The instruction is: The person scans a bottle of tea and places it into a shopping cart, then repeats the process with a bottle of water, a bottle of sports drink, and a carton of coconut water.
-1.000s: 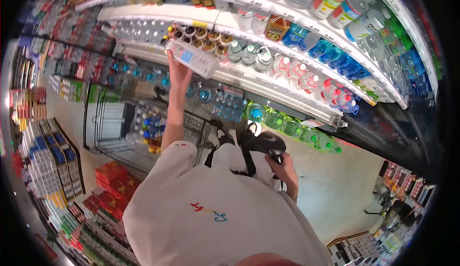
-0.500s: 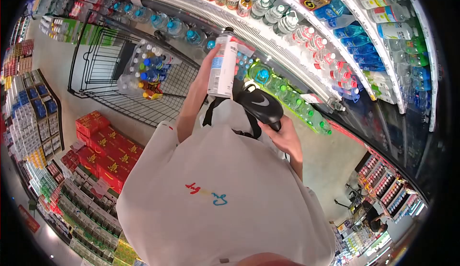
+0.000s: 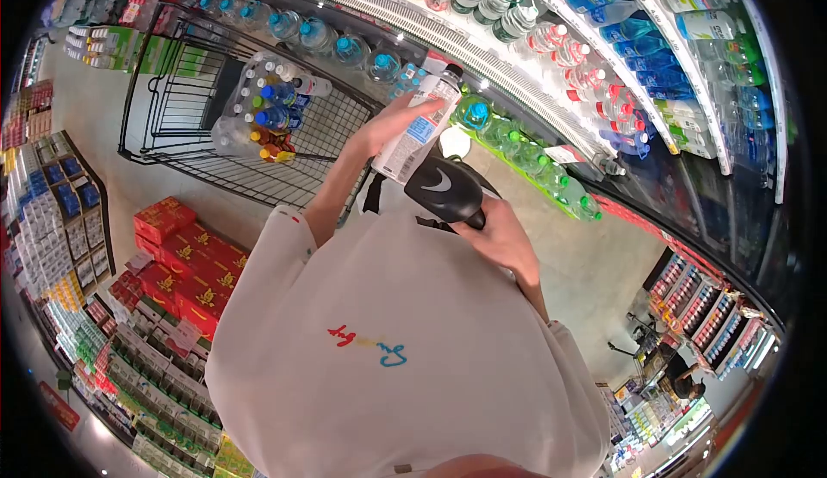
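Note:
In front of my chest, my left hand (image 3: 389, 128) is closed around a bottle (image 3: 415, 137) with a black cap and a white label. A blue panel and a barcode show on its side, and it leans with the cap up and to the right. My right hand (image 3: 506, 235) grips the handle of a black barcode scanner (image 3: 446, 190). The scanner's head is close to the bottle's base and overlaps it in this view. A wire shopping cart (image 3: 258, 187) stands beyond my left arm, holding several drink bottles (image 3: 277, 109), some with blue caps.
Lit shelves of drinks (image 3: 551, 43) run along the upper right. Large water bottles (image 3: 315, 35) and green-tinted bottles (image 3: 527, 158) line the floor by the shelf. Red cartons (image 3: 196, 263) are stacked at left. A person (image 3: 683, 381) is far off at lower right.
The bottle has tilted, its cap going right, and my left hand now shows across its label. My right hand has swung the scanner left and down, close to the bottle's base.

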